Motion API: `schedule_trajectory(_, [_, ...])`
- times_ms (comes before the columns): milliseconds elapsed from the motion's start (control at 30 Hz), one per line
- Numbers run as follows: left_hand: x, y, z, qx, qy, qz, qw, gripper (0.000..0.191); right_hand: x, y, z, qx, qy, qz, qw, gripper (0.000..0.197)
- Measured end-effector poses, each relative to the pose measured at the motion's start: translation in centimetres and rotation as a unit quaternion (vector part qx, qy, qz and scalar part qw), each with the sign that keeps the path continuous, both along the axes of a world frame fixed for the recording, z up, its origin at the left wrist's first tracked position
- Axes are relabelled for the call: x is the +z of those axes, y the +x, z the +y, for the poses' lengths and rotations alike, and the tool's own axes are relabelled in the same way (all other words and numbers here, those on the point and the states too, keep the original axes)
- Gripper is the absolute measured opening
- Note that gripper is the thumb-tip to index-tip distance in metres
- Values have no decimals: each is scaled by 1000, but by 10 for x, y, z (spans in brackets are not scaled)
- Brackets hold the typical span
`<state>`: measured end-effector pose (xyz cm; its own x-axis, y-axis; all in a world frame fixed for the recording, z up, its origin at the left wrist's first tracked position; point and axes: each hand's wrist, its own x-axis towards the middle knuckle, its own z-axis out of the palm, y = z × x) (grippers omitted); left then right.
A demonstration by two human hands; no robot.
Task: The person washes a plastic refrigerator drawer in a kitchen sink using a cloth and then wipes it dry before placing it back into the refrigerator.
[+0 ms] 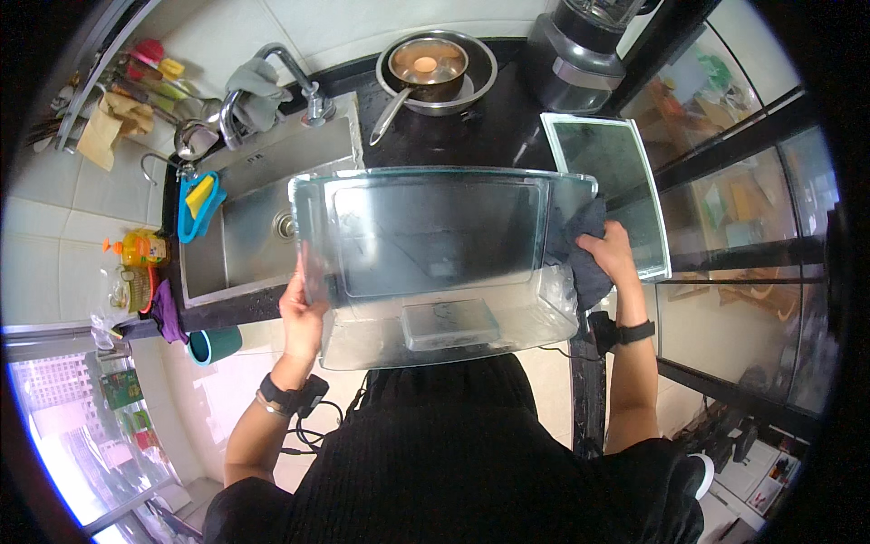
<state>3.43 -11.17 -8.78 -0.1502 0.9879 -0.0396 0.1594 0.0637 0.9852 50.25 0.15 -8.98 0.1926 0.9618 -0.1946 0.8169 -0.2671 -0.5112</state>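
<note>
A large clear plastic refrigerator drawer [435, 238] spans the space before me, over the counter's front edge. My left hand [304, 309] grips its left wall, the fingers showing blurred through the plastic. At the right end, my right hand [608, 251] holds a dark grey cloth [590, 272] against the drawer's side wall. Part of the cloth shows through the clear plastic. Behind the right hand, a white-framed glass refrigerator shelf [605, 156] lies on the black counter.
At left is a steel sink [234, 272] with a faucet [296, 64] draped with a grey rag [258, 95]. A saucepan [429, 68] sits in a steel bowl [486, 85] at the back, beside a blender [578, 61]. A green bin [221, 345] stands below left; glass panels line the right.
</note>
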Motion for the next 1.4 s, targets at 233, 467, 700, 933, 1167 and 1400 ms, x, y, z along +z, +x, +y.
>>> schedule_trajectory(233, [54,-46,-44,43,41,-93,994,83,70,-67,-43,54,166,130,976,14])
schedule_trajectory(467, [60,-110,-115,122,213,63,967,65,108,-158,-86,63,292,206,932,17])
schedule_trajectory(700, [46,-176,-187,281,222,83,930,38,153,-263,-143,126,439,183,871,16])
schedule_trajectory(933, [29,-218,-235,392,124,174,895,23,187,-328,-183,207,588,89,777,13])
schedule_trajectory(1167, [12,-250,-246,423,9,219,879,39,200,-354,-179,251,647,40,719,14])
schedule_trajectory(1400, [42,-252,-224,418,25,-128,899,44,214,-386,-149,268,675,103,680,17])
